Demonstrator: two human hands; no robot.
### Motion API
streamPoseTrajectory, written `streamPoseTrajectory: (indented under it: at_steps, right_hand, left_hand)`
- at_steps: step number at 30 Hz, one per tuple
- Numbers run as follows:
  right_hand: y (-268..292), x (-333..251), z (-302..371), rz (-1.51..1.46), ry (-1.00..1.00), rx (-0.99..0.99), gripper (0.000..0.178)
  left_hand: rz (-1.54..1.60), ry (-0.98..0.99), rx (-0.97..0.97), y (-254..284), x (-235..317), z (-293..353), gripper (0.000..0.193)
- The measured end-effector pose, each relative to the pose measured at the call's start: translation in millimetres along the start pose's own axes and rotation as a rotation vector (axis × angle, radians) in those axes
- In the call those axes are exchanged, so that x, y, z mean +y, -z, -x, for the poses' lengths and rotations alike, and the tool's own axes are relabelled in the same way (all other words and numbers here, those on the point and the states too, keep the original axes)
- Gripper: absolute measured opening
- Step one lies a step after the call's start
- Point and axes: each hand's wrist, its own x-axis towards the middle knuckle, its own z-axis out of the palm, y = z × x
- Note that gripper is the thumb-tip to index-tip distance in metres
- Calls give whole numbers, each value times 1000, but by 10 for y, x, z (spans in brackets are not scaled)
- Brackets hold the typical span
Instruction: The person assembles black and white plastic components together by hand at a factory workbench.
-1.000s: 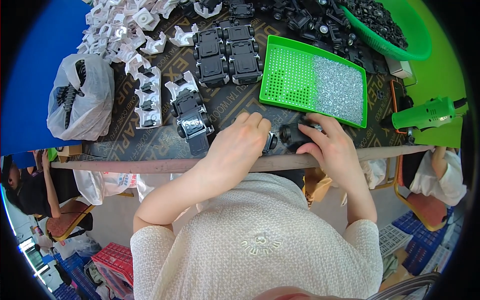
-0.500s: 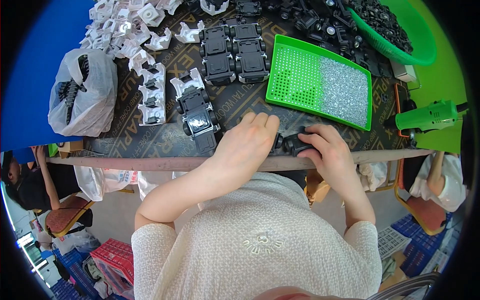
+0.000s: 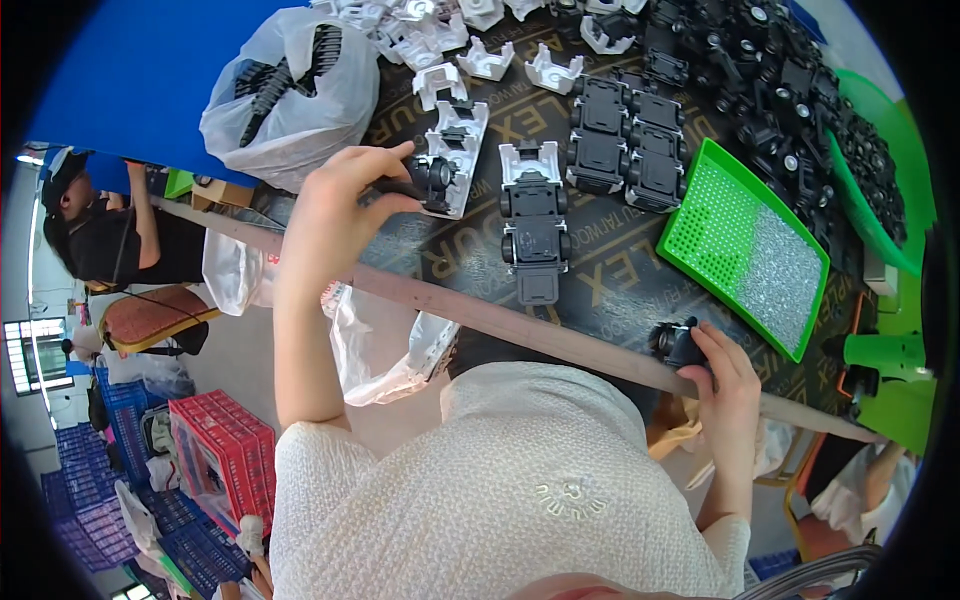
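My left hand [image 3: 335, 205] reaches to the left, thumb and fingers closed around a black wheeled toy car chassis [image 3: 437, 178] at the near end of a row of white toy car shells [image 3: 470, 150]. Whether the chassis sits fully in the shell is hidden. By the table's front edge my right hand [image 3: 728, 368] pinches another black wheeled piece [image 3: 684, 345], partly covered by the fingers. Between the hands lies a row with two black chassis [image 3: 533, 235] on white shells. Behind it stand several black chassis [image 3: 600, 135] set in two columns.
A green tray [image 3: 690, 190] with small silvery screws lies right of centre, near a green power screwdriver [image 3: 885, 350]. A plastic bag [image 3: 290, 130] of black parts is at left. Loose white shells and black parts heap behind; a green basket [image 3: 850, 180] stands far right. People sit at both sides.
The view has turned, shifting the table's things. My left hand has moved from beside the right hand to the white shell row, carrying a chassis. My right hand still holds a black piece.
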Motion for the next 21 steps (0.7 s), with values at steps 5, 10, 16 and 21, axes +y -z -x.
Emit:
streamPoseTrajectory:
  at_steps: [5, 10, 16, 21]
  right_hand:
    - [6, -42, -94, 44, 15, -39, 41]
    - [14, -107, -130, 31, -36, -45, 40]
    - [12, -105, -132, 27, -32, -54, 40]
    - [16, -109, -136, 0, -50, -43, 39]
  left_hand:
    - [-14, -50, -139, -110, -255, -24, 33]
    - [-87, 4, -222, -152, -219, -84, 27]
    - [-69, -36, -175, -174, -247, -107, 37]
    - [-90, -133, -159, -179, -212, -114, 38]
